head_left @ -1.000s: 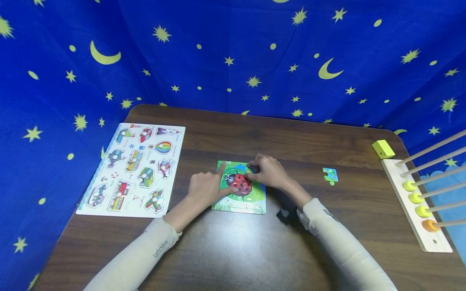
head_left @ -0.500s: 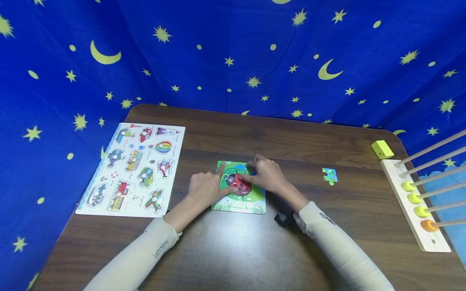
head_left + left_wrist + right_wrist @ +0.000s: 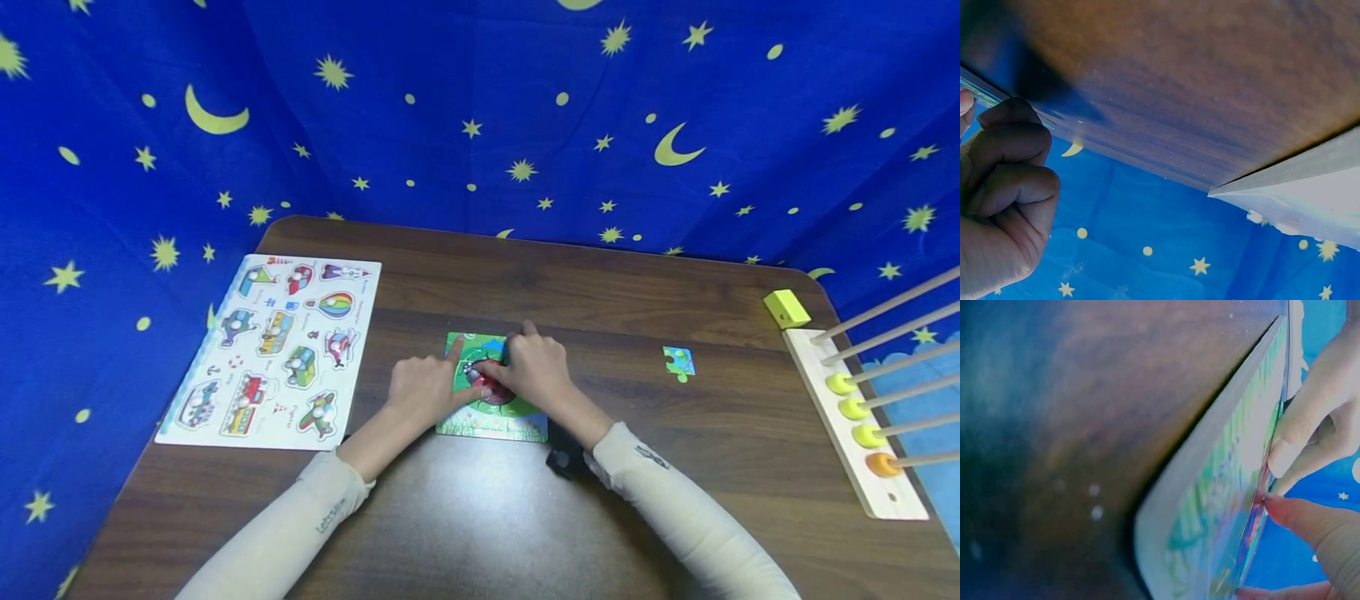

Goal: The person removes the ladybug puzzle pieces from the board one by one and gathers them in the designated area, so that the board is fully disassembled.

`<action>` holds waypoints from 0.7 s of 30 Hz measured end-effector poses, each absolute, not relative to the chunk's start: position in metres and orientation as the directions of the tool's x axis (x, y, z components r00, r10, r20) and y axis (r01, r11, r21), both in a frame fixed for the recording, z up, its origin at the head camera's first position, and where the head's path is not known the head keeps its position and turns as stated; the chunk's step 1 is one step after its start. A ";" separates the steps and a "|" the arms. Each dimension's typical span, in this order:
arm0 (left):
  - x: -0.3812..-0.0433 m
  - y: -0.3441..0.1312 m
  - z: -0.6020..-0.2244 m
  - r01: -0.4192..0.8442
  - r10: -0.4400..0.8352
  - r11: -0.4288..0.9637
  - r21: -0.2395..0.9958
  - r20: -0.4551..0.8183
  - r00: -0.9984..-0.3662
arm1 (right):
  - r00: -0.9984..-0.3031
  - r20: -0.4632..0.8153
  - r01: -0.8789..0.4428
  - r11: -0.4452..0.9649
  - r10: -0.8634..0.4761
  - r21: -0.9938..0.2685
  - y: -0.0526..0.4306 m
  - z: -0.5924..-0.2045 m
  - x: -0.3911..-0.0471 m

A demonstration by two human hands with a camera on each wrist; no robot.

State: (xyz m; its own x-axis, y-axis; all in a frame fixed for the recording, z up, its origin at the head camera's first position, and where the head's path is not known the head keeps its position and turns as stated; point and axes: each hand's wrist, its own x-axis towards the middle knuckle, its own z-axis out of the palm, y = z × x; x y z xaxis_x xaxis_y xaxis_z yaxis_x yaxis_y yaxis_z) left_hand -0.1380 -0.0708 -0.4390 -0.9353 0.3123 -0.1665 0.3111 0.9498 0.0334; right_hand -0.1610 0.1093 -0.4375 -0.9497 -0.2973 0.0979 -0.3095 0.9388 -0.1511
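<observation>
A square ladybug jigsaw puzzle [image 3: 491, 425] lies mid-table in the head view. My left hand [image 3: 415, 390] rests at its left side, index finger straight along the upper left and thumb across the ladybug [image 3: 512, 392]. In the left wrist view, the other fingers [image 3: 1016, 150] of that hand are curled. My right hand [image 3: 538, 368] covers the puzzle's upper right, its thumb pressing on the ladybug. The right wrist view shows the right thumb [image 3: 1310, 520] and left thumb [image 3: 1294, 434] close together on the puzzle's face. A loose blue-green jigsaw piece [image 3: 680, 361] lies to the right.
To the left is a white peg puzzle board [image 3: 288, 435] with vehicle pictures. On the right stand a wooden bead rack [image 3: 851, 417] with rods and a yellow block [image 3: 786, 308]. A black device [image 3: 566, 460] sits under my right wrist. A blue starry cloth [image 3: 450, 75] hangs behind the table.
My right hand has shifted left over the puzzle, its thumb sliding further across the ladybug. The black device moved left with that wrist. My left hand has stayed in place.
</observation>
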 end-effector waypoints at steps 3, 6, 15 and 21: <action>-0.138 -0.071 -0.440 0.313 0.314 0.949 0.030 -0.161 -0.936 | -0.955 0.109 -0.289 0.947 -0.275 -0.139 0.108 -0.438 -0.159; -0.138 -0.071 -0.440 0.311 0.311 0.950 0.027 -0.159 -0.937 | -0.958 0.123 -0.275 0.948 -0.257 -0.161 0.106 -0.438 -0.157; -0.138 -0.070 -0.441 0.299 0.301 0.953 0.042 -0.169 -0.938 | -0.972 0.109 -0.228 0.952 -0.210 -0.204 0.103 -0.441 -0.156; -0.138 -0.070 -0.442 0.295 0.298 0.954 0.043 -0.159 -0.941 | -0.977 0.100 -0.206 0.950 -0.187 -0.234 0.102 -0.441 -0.154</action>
